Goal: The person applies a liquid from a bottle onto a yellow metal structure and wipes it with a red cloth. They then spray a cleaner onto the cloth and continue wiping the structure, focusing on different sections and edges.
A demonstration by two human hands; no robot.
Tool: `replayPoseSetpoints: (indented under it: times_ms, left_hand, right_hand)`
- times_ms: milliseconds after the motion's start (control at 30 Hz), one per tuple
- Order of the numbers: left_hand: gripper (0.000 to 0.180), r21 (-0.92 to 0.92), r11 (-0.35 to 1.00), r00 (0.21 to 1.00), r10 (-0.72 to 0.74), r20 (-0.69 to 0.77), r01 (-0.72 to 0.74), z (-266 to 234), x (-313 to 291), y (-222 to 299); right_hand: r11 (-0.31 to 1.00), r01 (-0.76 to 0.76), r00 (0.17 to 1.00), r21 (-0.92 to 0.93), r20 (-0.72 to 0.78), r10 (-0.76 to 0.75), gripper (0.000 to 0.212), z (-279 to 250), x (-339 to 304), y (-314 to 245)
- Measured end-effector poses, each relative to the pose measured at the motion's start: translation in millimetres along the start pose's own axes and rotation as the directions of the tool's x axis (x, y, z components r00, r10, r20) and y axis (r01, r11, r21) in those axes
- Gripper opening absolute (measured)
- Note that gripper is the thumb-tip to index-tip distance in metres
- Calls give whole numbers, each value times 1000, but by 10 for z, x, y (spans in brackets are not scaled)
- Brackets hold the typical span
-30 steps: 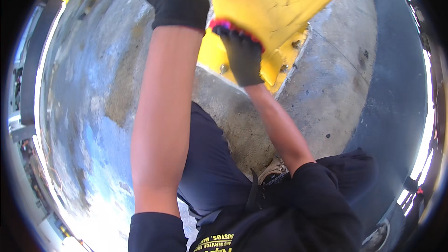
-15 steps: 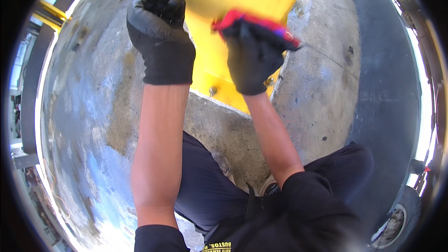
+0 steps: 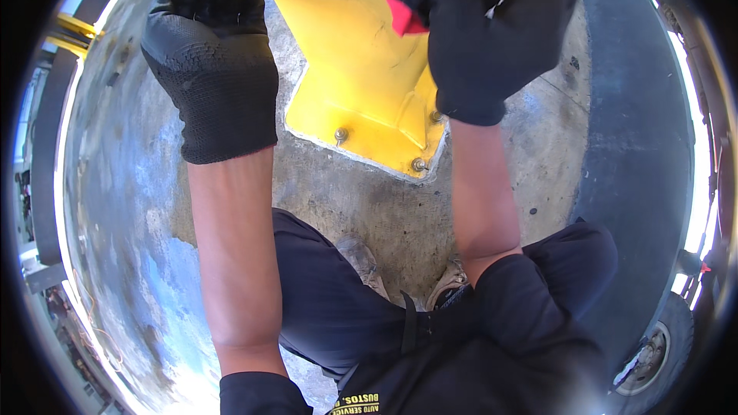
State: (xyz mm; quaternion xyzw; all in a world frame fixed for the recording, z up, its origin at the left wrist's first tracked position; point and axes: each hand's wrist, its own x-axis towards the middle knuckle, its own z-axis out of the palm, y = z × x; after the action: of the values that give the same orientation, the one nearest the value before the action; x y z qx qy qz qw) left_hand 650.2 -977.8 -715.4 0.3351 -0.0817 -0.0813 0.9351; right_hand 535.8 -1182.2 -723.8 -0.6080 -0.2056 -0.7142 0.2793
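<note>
My left hand (image 3: pixel 211 69), in a black work glove with a coated surface, is raised left of a yellow steel post (image 3: pixel 361 54). Its fingers are loosely bent with small gaps between them, and nothing shows in them. In a matching black glove, my right hand (image 3: pixel 492 38) is up at the top of the view, in front of the post's right side. It is closed on a red cloth (image 3: pixel 403 15), whose edge hangs out on the hand's left. The rest of the cloth is hidden by the glove or cut off by the frame.
The post's base plate is fixed to stained concrete (image 3: pixel 369 192) by bolts (image 3: pixel 419 164). My bent legs (image 3: pixel 338 300) are below, shoes close to the base. A dark painted floor strip (image 3: pixel 630 146) runs along the right, with a wheel (image 3: pixel 657 353) at lower right.
My right hand has swept up and to the right with the red cloth, nearer the camera. My left hand has shifted up and left, its fingers less curled. More of the post's base shows.
</note>
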Motion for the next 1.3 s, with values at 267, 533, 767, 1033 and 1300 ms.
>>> replayPoseSetpoints:
  times_ms: [267, 533, 767, 1033, 1300]
  left_hand:
    - [34, -115, 993, 989, 13, 149, 5, 97, -20, 21]
    - [38, -184, 973, 920, -58, 387, 139, -225, 40, 229]
    - [35, -92, 996, 975, 26, 219, -5, -9, 122, 253]
    - [40, 53, 986, 985, 159, -71, -156, 594, -383, -59]
    - [39, 44, 979, 972, 201, -121, -197, 145, -57, 215]
  right_hand:
    - [795, -342, 909, -500, 39, 416, 32, -651, -1935, -513]
    - [910, -198, 903, 364, 430, 24, 29, -140, 483, -232]
    - [781, -255, 947, -570, 17, 322, 20, -386, -1625, -457]
    - [862, -463, 886, -204, -74, 459, 21, -256, -399, -412]
    - [792, 199, 970, -578, 1, -243, 16, 67, 349, -10]
